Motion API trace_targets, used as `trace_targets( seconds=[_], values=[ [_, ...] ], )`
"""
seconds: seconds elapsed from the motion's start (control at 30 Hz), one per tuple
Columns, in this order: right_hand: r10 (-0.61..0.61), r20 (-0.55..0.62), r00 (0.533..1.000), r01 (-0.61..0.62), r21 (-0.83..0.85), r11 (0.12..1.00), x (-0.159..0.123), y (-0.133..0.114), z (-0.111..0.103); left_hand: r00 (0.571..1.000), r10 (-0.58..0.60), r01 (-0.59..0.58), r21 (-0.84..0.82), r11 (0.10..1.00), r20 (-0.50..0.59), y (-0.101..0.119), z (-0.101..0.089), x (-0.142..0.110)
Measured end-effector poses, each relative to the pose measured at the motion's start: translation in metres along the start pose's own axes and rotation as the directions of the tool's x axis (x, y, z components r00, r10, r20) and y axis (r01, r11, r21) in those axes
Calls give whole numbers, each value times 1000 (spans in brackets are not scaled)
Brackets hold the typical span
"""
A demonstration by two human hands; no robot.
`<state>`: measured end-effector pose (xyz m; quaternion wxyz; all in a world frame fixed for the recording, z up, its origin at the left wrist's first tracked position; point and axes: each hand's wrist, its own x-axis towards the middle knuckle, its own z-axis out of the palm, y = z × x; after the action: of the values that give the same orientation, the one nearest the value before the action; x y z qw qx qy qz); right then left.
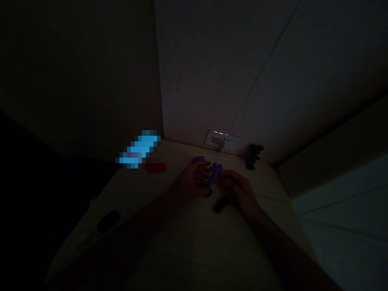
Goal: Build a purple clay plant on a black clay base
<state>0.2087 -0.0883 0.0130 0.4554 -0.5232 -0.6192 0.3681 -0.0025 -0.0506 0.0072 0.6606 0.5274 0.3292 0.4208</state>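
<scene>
A small purple toy figure (216, 172) with stubby limbs is between my two hands above the wooden table. My left hand (194, 180) has its fingers curled against the figure's left side. The fingertips of my right hand (239, 186) pinch its right side. Dim light blurs the exact contact. A thin black piece (209, 192) shows just under my left fingers; whether it is attached to the figure I cannot tell. Behind my left hand sits another purple object (198, 159), partly hidden. A dark oblong object (221, 204) lies below my right hand.
The wooden table (194, 242) meets a wall with a socket panel (222, 140) holding a plug. A dark figure (254, 156) stands at the back right. On the left are a glowing, pixelated screen (139, 149), a red curved object (155, 166) and a dark oval object (108, 221).
</scene>
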Motion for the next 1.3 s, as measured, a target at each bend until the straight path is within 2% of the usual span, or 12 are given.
trace_targets(
  seconds=[0.33, 1.3],
  values=[
    [-45, 50, 998, 50, -84, 995, -2, -4, 3, 1000, 14, -14, -31, 999, 5, -6, -3, 3],
    [-98, 98, 990, 107, -90, 990, -1, 2, 2, 999, 14, -13, -22, 1000, 39, -8, -4, 5]
  ],
)
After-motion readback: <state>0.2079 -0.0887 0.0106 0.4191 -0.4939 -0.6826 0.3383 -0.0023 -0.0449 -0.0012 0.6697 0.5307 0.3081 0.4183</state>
